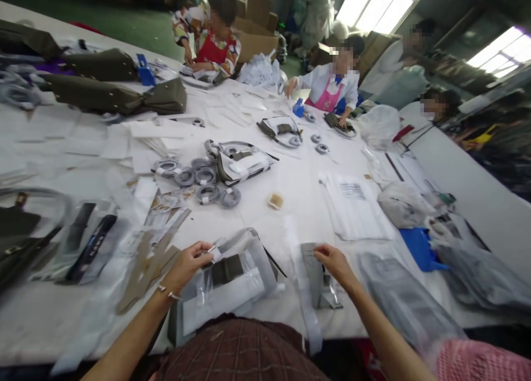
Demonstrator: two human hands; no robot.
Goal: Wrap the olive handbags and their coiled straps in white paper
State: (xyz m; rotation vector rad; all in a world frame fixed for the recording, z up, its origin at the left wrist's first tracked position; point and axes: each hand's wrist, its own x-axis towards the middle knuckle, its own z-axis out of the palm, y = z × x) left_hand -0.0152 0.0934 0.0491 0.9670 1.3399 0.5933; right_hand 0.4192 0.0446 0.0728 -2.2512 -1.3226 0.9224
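Note:
My left hand [191,265] is closed in a pinch on a small white tag [215,253] at the upper left of a bag. That bag [227,271] is dark olive, lies flat before me, and is partly covered with white paper [224,293] and clear plastic. To its right, my right hand [338,266] has thumb and fingertips pressed together over a grey flat strip [310,267]. Whether those fingers grip the strip or something small is unclear. Shiny clear plastic [329,292] lies at the strip's lower end. A whitish foam band [306,298] runs between bag and strip.
Grey coiled straps [206,175] and another bag [244,162] lie ahead. A small tub [275,201] stands mid-table. White plastic sleeves [354,207] and a blue piece [421,250] are at right. Brown card strips [145,265] lie left. Co-workers [327,96] sit across the table.

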